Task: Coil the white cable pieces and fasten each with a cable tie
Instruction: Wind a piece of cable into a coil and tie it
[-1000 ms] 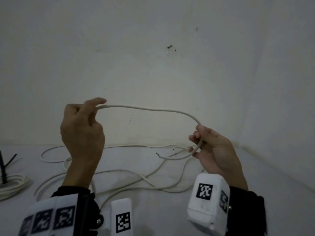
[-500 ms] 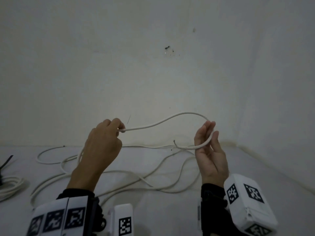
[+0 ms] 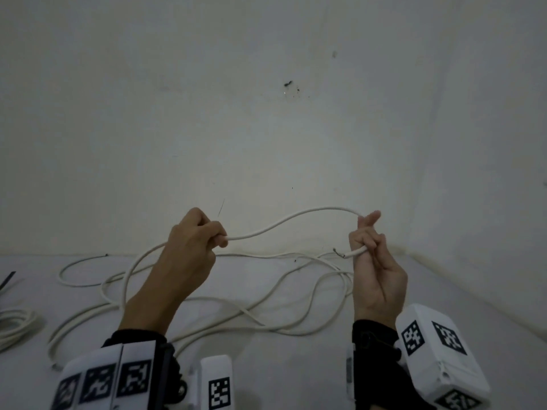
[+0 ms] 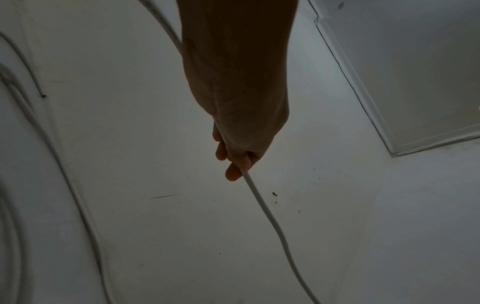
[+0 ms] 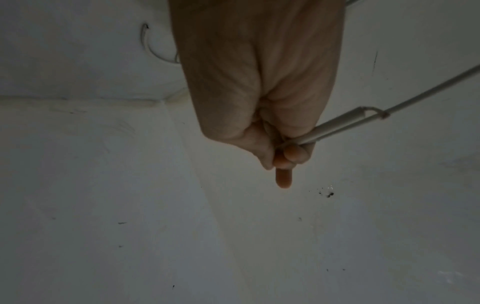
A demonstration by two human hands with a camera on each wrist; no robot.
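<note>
A: Holding first loop now. Bottom of the head view: two wrist rigs. Just above, centre frame, left hand (image 3: 189, 255) has its fingers curled around the white cable (image 3: 296, 218); right hand (image 3: 376, 270) has its fingers curled round the cable's cut end, stub poking out left of the fist. Cable arcs between the two fists, mid-frame.

B: Handling?

A: Looks light and semi-stiff: the arc holds its own shape, so I'd expect springback. Jacket looks smooth and may slip through a loose pinch. I'd keep the right hand as the anchor at the cut end and feed from the left, taking hold further down the slack each time.

B: Counts?

A: Beyond the hands, loose white cable sprawls over the white surface (image 3: 296, 380) in overlapping loops; can't tell how many pieces are in that tangle. One coiled bundle (image 3: 14, 324) at left edge. One dark strip (image 3: 7, 281) at far left, possibly a cable tie; can't confirm. Wall behind.
</note>
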